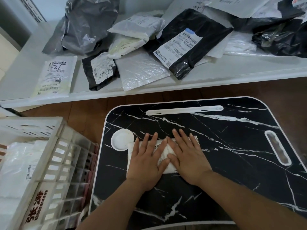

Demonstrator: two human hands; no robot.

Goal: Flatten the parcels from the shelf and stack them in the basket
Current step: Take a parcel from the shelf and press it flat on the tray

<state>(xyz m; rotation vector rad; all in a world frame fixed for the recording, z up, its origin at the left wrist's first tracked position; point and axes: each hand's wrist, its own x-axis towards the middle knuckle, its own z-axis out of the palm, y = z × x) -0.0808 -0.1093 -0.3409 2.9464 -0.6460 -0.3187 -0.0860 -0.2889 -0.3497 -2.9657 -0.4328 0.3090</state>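
— Closest to us are the two bare forearms, reaching over the near edge of the black marbled lap desk (232,146). What are the hands doing?

— Both lie flat, fingers straight and spread. The left hand (146,161) and the right hand (187,159) press side by side on one small white parcel (163,152) in the middle of the desk, thumbs nearly touching. Nothing is gripped; they simply bear down on it.

— So it is being flattened now?

— I'd judge so. It looks fairly flat under the palms already, though the hands cover most of it, so I can't say how even it is.

— And the basket?

— The white slatted basket (54,156) stands just left of the desk. At least one white parcel with a label (18,165) lies inside. How many are stacked beneath it I can't tell; the basket runs off the left edge.

— Much left?

— Plenty, by the look of it. The white shelf (232,72) beyond the desk holds a good heap: a large black parcel with a label (187,44), a small black one (99,72), a grey bag (83,25), a flat white one with handwriting (54,77), a clear bubble mailer (141,70), more white packs and dark bags toward the right.

— Can you read the labels?

— No, too small and blurred. The pile overlaps and is cut off at the top, so an exact count isn't possible.
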